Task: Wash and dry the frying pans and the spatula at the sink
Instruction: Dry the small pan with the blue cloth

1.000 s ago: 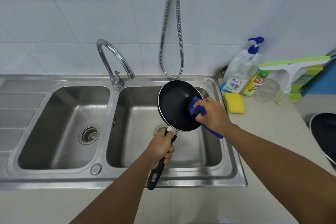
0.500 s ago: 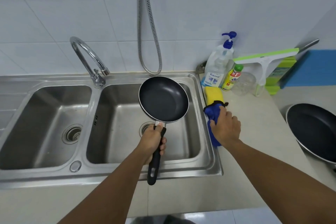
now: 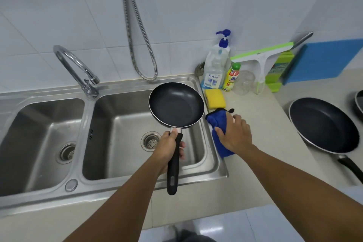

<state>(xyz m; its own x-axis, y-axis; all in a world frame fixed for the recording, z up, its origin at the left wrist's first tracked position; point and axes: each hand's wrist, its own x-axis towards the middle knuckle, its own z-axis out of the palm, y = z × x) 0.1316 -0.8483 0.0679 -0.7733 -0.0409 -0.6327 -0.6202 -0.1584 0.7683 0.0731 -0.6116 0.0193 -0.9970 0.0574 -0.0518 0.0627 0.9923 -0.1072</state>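
A: Left hand (image 3: 169,148)?
B: Grip closed round the black handle (image 3: 173,167) of the small frying pan (image 3: 176,104), close to where it joins the bowl. Pan held about level, inside facing up, above the right basin (image 3: 117,133) of the sink, clear of its floor; drain (image 3: 150,141) visible beneath.

A: Right hand (image 3: 236,136)?
B: Grip open: fingers spread and laid on the blue cloth (image 3: 214,120), thumb out to the left. Cloth lies on the bench (image 3: 265,116) at the sink's right rim, bunched at its far end.

A: Other pans?
B: Large frying pan (image 3: 324,124) sits on the bench, well to the right, handle toward the viewer. Edge of a further pan (image 3: 359,102) at the frame's right border.

A: Near the cloth?
B: Yellow sponge (image 3: 215,98) just behind it; pump bottle (image 3: 214,68) behind that, by the wall.
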